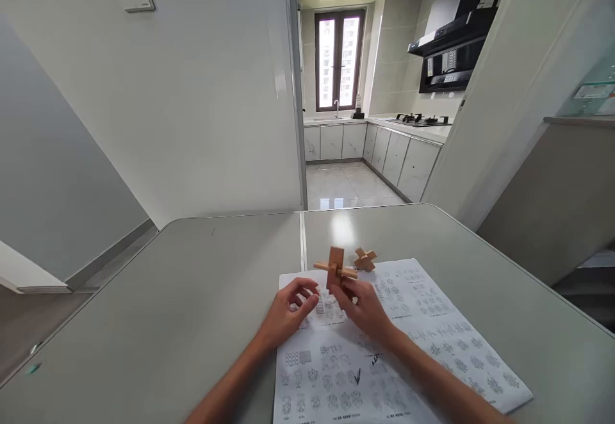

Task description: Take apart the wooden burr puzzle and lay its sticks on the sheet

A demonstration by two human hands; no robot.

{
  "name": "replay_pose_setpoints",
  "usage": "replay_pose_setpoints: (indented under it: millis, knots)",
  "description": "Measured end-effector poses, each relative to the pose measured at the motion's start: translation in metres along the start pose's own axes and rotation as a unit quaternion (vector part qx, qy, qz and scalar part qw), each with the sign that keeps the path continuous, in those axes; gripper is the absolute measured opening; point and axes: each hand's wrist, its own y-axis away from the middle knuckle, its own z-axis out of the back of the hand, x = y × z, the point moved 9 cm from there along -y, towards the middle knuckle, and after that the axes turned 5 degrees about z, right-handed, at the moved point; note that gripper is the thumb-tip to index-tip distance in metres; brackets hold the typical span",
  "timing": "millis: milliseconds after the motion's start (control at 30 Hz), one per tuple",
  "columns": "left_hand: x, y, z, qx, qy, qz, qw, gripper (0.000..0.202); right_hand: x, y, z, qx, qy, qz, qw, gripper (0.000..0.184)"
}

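My right hand (360,305) grips a wooden interlocking puzzle (335,264) by its lower end, holding it upright above the paper. A flat block stands vertically in it, and a thin rod passes crosswise through the middle. To the left of the puzzle, my left hand (294,305) is held with curled fingers apart and nothing between them. Just behind lies a second, smaller wooden puzzle (365,259) of crossed pieces, at the paper's far edge. Both forearms reach over the printed instruction sheet (331,341), which shows rows of line drawings.
The sheet rests on a grey-green table (230,270) with a pale seam down its middle. A white wall panel (216,104) rises behind on the left. Through a doorway is a kitchen with white cabinets (331,141), a gas stove (420,120) and a window (339,59).
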Motion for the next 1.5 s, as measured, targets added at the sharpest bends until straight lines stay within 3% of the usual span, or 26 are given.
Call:
replay_pose_setpoints:
  millis: [233,367,533,733,867,967,1133,1300,1500]
  knots:
    - [-0.006,0.002,-0.002,0.05,0.118,-0.034,0.991,0.09,0.016,0.011,-0.029,0.116,0.075,0.071,0.988,0.02]
    - [-0.007,0.004,-0.008,0.095,0.134,-0.021,0.986,0.096,0.022,0.016,-0.036,0.148,0.126,0.103,0.976,0.018]
    - [-0.004,0.003,-0.008,0.088,0.126,-0.011,0.988,0.095,0.023,0.016,-0.036,0.148,0.123,0.11,0.975,0.016]
    - [-0.002,0.002,0.0,0.031,0.089,-0.016,0.995,0.083,0.019,0.01,-0.032,0.159,0.076,0.055,0.983,0.016]
    - [-0.003,0.003,0.004,0.003,0.05,-0.013,0.999,0.082,0.008,0.004,-0.02,0.124,-0.038,-0.01,0.992,0.036]
    - [-0.003,0.005,0.003,-0.005,0.008,-0.016,1.0,0.084,-0.006,0.004,-0.022,0.134,-0.12,-0.088,0.98,0.05]
    - [-0.002,0.006,-0.001,-0.004,-0.01,-0.021,1.0,0.085,-0.016,0.007,-0.031,0.147,-0.21,-0.169,0.952,0.051]
    - [-0.005,0.007,-0.001,-0.007,-0.006,-0.02,1.0,0.082,-0.011,0.008,-0.032,0.141,-0.247,-0.188,0.94,0.051]
    - [-0.007,0.008,0.001,-0.018,-0.016,-0.02,1.0,0.083,-0.01,0.009,-0.03,0.143,-0.219,-0.175,0.949,0.05]
